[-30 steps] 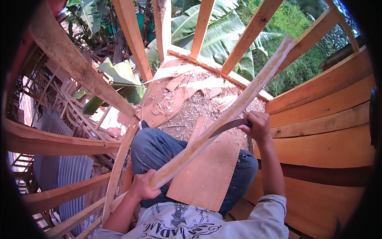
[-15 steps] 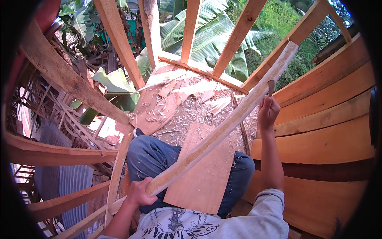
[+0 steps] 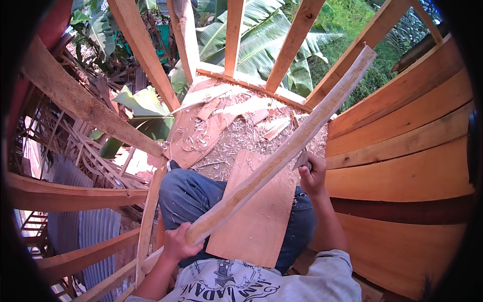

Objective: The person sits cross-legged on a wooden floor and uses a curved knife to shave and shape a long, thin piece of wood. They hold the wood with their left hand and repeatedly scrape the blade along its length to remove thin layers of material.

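A long, slightly curved wooden pole (image 3: 282,162), pale along its edges and yellower down the middle, slants across my lap from lower left to upper right. Its near end is in my left hand (image 3: 181,242), fingers wrapped round it. My right hand (image 3: 313,173) is closed on a knife whose short, dark blade (image 3: 303,160) lies beside the pole's right edge, about midway along; whether it touches the wood I cannot tell. The knife's handle is hidden in my fist. Under the pole, a flat wooden board (image 3: 251,221) rests across my thighs.
Wood shavings and offcuts (image 3: 274,129) litter the floor ahead. Upright wooden posts (image 3: 234,38) stand along the far edge, with banana leaves (image 3: 266,30) beyond. A plank wall (image 3: 402,171) rises close on my right; wooden rails (image 3: 75,194) run on the left.
My right hand has come down and toward me with the knife, from near the pole's far end to about its middle. The left hand keeps its hold; the pole has shifted only slightly.
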`<state>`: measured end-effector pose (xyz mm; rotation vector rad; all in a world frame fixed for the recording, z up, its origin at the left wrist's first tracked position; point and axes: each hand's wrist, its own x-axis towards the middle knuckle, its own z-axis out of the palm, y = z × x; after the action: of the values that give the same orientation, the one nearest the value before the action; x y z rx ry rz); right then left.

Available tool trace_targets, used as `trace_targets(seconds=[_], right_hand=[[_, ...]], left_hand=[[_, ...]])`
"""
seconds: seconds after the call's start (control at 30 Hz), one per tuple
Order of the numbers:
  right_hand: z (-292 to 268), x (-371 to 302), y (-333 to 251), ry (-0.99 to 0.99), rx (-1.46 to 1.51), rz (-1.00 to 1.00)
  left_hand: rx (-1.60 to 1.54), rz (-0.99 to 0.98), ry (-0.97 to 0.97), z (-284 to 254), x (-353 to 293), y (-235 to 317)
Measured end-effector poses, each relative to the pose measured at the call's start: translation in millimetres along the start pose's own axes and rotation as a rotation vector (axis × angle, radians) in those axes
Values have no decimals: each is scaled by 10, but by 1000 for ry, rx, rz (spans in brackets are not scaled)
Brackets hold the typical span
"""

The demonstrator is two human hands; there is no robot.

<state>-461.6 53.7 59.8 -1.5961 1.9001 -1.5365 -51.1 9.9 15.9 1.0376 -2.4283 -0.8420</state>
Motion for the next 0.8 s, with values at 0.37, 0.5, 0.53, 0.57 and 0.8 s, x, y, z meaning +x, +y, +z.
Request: trace_targets(seconds=[0.37, 0.5, 0.53, 0.57, 0.8], right_hand=[[909, -705, -697, 172, 943, 780], [792, -845, -663, 243, 1157, 837], [776, -873, -652, 220, 1201, 803], [761, -902, -639, 201, 1245, 768], [560, -952, -660, 183, 1625, 679]], left_hand=[[81, -81, -105, -174, -64, 260], [-127, -218, -439, -384, 170, 505], [-213, -203, -462, -359, 205, 531], [-299, -187, -485, -327, 231, 549], [-383, 19, -865, -94, 675, 702]])
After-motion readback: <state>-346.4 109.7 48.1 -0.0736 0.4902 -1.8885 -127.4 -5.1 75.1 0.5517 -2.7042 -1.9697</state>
